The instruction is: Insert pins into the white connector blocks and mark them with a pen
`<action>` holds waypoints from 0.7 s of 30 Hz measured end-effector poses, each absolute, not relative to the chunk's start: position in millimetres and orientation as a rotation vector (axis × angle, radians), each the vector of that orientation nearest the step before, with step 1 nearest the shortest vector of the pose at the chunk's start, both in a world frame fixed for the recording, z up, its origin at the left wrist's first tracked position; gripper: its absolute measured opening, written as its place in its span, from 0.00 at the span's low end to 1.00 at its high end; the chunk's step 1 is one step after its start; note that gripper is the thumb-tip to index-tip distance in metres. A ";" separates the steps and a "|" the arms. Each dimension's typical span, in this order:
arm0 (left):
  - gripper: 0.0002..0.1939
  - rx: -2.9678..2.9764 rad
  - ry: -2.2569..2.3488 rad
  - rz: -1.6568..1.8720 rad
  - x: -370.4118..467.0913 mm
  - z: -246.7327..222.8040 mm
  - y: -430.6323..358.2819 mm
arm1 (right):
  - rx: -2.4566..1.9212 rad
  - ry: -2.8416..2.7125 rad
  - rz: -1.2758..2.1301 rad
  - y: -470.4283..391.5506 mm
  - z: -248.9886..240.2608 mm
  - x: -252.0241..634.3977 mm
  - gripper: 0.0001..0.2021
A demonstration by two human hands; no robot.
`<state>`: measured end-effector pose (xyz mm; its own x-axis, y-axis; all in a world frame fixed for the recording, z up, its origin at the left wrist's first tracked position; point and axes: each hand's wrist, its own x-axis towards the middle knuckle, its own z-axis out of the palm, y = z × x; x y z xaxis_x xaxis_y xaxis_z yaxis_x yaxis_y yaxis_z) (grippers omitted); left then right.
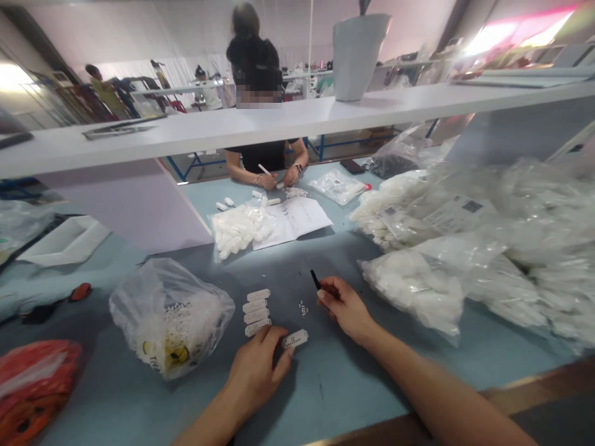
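Between the thumb and fingers of my left hand (255, 364) is a small white plastic plate (295, 339) with rows of dark holes or dots on its face. My right hand (343, 308) pinches a slim black tool (315, 279) whose free end points up and away from me; its exact kind is unclear. Several tiny white pieces (303, 308) lie loose on the blue-grey table between my hands. Just beyond my left fingers, more white plates (256, 306) of the same shape are lined up in a column, the nearest partly covered by the hand.
A clear bag of tiny white parts (174, 322) stands at left, near a red bag (35, 390). Bulky plastic bags (446, 248) fill the right side. Across the table, a person's hands (279, 179) work beside a paper sheet (297, 221). A white shelf (209, 127) spans above.
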<state>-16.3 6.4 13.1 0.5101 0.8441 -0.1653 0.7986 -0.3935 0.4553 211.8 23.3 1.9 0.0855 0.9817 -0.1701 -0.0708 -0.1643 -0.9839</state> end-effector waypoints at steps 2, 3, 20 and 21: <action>0.13 2.275 1.346 0.122 -16.3 13.3 6.7 | -1.322 -1.004 1.294 23.5 2.1 211.5 0.16; 0.13 2.279 1.345 0.126 -16.3 13.4 6.8 | -1.320 -0.999 1.295 23.5 1.8 211.4 0.17; 0.15 2.355 1.401 0.201 -16.5 7.6 4.8 | -1.208 -0.833 1.389 23.4 5.2 215.1 0.23; 0.15 2.354 1.406 0.196 -16.1 7.2 4.7 | -1.197 -0.829 1.395 23.0 5.1 215.2 0.23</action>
